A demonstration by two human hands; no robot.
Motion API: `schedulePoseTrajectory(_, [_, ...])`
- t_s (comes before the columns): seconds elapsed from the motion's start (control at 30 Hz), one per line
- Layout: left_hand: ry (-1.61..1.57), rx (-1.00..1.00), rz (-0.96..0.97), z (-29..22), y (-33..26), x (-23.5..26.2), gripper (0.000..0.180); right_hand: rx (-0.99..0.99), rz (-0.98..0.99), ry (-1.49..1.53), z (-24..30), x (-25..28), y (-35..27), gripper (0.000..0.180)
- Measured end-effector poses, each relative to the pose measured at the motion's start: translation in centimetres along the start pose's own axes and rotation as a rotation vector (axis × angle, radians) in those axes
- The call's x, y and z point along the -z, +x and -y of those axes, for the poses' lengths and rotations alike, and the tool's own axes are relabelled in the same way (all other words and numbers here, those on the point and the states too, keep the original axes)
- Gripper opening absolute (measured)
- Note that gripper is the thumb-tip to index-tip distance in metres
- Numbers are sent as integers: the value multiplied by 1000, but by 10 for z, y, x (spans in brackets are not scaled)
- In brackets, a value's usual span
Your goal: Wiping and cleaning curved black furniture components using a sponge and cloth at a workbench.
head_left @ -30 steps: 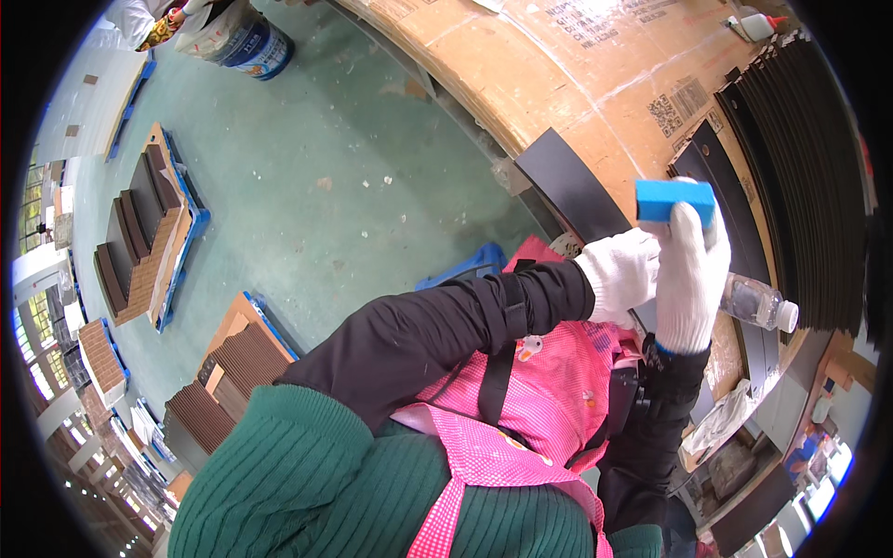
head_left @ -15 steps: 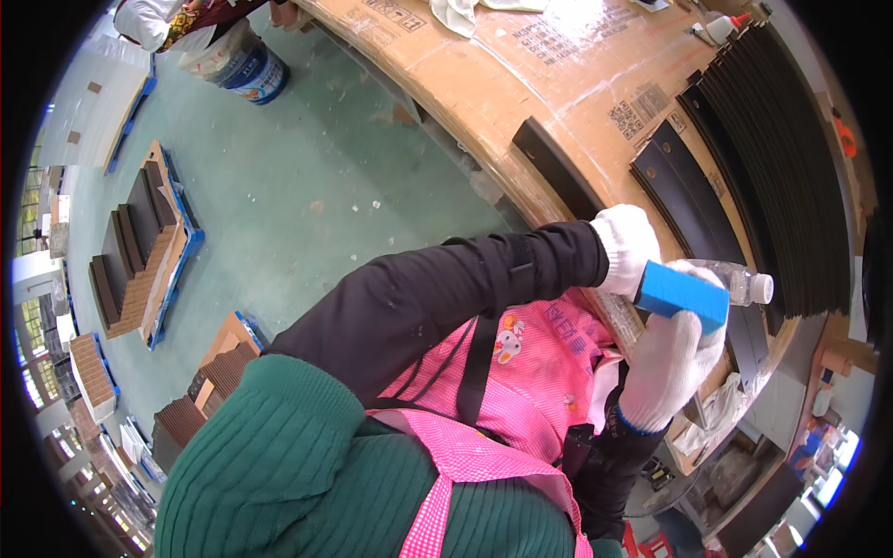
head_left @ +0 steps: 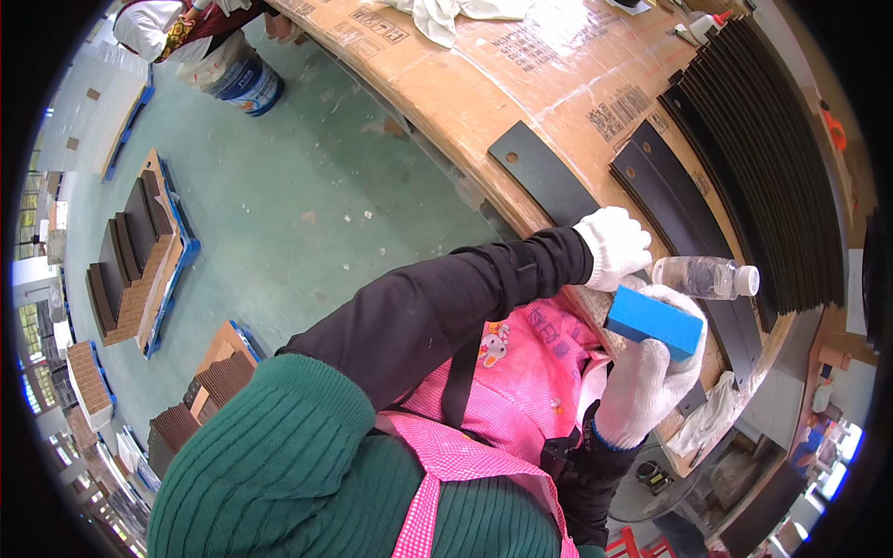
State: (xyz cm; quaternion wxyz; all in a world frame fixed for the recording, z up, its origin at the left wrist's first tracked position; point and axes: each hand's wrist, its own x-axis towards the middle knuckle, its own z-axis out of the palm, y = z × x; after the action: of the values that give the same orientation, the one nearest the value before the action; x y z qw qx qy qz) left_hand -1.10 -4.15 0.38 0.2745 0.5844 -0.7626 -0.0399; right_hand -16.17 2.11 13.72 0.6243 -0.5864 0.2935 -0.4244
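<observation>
Right hand [head_left: 642, 381], white glove, is wrapped around a blue block [head_left: 654, 322], fingers clamped on its underside, held just above the near edge of the bench [head_left: 484, 102]. Left hand [head_left: 612, 246], also gloved, is curled loosely with the fingertips down on the end of a black strip [head_left: 544, 175]; can't tell if it actually grips anything. Clear bottle [head_left: 704, 276] with a white cap lies on its side on the bench, just right of the left hand and just above the block; contents look clear, level not readable. The bench is covered in flattened brown cardboard with black printed labels and symbols, one barcode-type patch near the middle and more print toward the far left edge. Two more black strips [head_left: 670, 200] lie side by side right of the first, and a fanned stack of the same strips [head_left: 772, 149] runs along the far right. White rag [head_left: 446, 14] is bunched at the top edge. On the green floor: a bucket [head_left: 246, 82] with a blue and white label at top left, inside not visible; blue pallets [head_left: 153, 251] at left carrying dark strip stacks and brown boards. A clear plastic bag [head_left: 712, 414] hangs off the bench end below the right hand.
</observation>
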Motion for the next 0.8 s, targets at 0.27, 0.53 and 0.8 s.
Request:
schedulePoseTrajectory(0.27, [-44,-107,38,4,0,9,42,-160,78,84,-1,3,-10,40])
schedulePoseTrajectory(0.53, [67,-101,11,16,-5,-41,48,-274,91,35,7,-9,4,40])
schedulePoseTrajectory(0.8, [-275,195,636,-46,3,14,55,157,633,-792,-17,-51,133,29])
